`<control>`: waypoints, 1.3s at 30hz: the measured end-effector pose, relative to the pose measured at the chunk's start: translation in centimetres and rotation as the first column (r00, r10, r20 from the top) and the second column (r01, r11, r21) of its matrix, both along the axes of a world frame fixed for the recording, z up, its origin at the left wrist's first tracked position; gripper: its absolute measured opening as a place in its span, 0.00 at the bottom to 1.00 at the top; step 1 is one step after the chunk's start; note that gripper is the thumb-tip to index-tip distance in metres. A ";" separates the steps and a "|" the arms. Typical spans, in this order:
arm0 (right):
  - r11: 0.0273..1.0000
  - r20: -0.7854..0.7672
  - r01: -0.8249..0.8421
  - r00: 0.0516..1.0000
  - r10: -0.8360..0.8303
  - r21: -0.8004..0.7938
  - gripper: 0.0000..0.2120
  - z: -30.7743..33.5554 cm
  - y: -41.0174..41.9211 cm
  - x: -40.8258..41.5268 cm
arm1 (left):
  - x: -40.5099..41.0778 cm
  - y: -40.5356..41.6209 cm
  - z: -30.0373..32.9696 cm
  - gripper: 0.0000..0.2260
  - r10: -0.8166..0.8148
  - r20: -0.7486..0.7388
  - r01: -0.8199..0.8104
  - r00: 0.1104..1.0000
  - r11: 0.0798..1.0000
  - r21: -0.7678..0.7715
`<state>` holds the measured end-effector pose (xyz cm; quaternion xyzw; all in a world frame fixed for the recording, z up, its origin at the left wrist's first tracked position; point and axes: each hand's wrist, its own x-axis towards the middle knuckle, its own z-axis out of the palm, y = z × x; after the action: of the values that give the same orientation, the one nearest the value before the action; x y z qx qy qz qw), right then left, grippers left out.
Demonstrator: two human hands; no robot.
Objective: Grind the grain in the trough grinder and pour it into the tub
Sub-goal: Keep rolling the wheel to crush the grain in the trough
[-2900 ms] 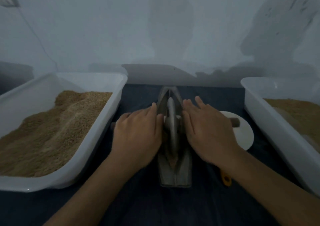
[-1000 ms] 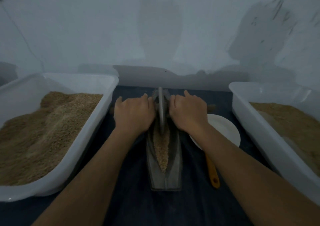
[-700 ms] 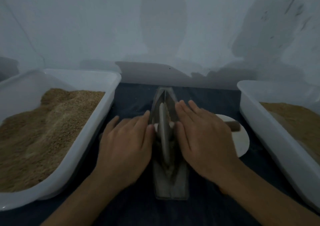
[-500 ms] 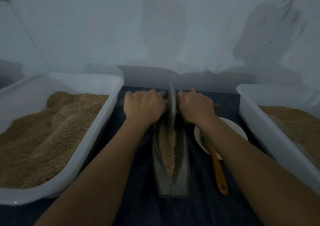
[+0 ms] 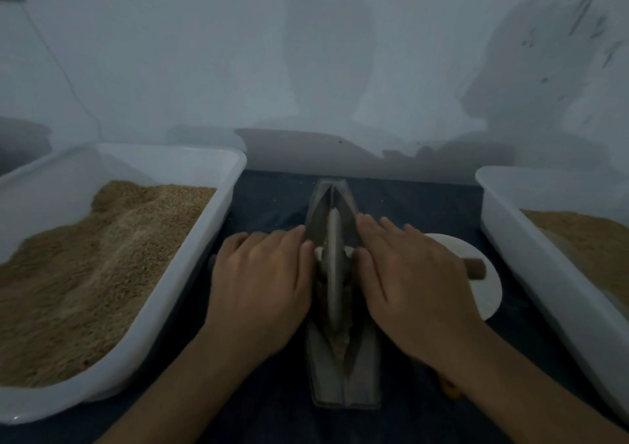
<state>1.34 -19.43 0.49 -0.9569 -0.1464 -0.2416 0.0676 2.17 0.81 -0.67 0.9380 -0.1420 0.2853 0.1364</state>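
While the grain (image 5: 340,345) lies in the groove of the trough grinder (image 5: 343,375), which sits on the dark worktop (image 5: 272,198) between the two hands, the grinding wheel (image 5: 333,273) stands upright in that groove just beside both sets of fingers. Flat on the wheel's axle on either side, the left hand (image 5: 262,283) and the right hand (image 5: 415,287) press down with fingers straight and close together, not curled round anything; the axle's right end (image 5: 474,268) pokes out beyond the right fingers. Judging by this, the grinding step is under way and the pouring is not yet done, since the little grain that shows lies at the near end of the trough. One grinder and one wheel are in view, and two white tubs: the left tub (image 5: 218,212) outside the left fingers, heaped with tan grain, and the right tub (image 5: 503,226) outside the right fingers, also partly filled. One white plate (image 5: 486,294) lies under the axle end, near the right fingers.
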 end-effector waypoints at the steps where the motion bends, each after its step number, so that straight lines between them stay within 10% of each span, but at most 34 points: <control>1: 1.000 -0.051 0.020 0.998 -0.021 -0.022 0.29 0.3 0.2 1.4 | 1.3 -0.4 0.5 0.18 0.028 -0.063 -0.024 0.998 0.997 0.073; 9: 0.950 -0.211 0.312 0.928 -0.308 -0.017 0.23 3.2 1.7 13.0 | 13.1 -2.8 3.8 0.13 0.258 -0.351 -0.186 0.900 0.956 0.225; 13: 0.974 -0.204 0.227 0.953 -0.225 -0.012 0.24 1.6 1.0 8.0 | 7.0 -2.7 2.3 0.14 0.232 -0.097 -0.198 0.968 0.942 0.272; 20: 0.990 -0.101 0.140 0.985 -0.138 0.006 0.31 0.4 0.6 -1.3 | -0.2 -0.2 -0.9 0.19 -0.003 0.079 0.009 0.997 0.997 -0.080; 30: 0.945 -0.196 0.322 0.924 -0.327 -0.059 0.19 4.2 2.8 14.1 | 15.5 -1.7 2.6 0.15 0.200 -0.509 -0.210 0.837 0.977 0.038; 39: 0.983 -0.058 0.182 0.981 -0.184 -0.040 0.27 0.8 0.8 0.5 | 1.4 -0.9 -0.6 0.21 0.067 0.005 -0.067 0.998 0.996 -0.066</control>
<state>1.85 -18.65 1.27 -0.9742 -0.0598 -0.2149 0.0332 3.58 -0.14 -1.27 0.9362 -0.1015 0.2975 0.1570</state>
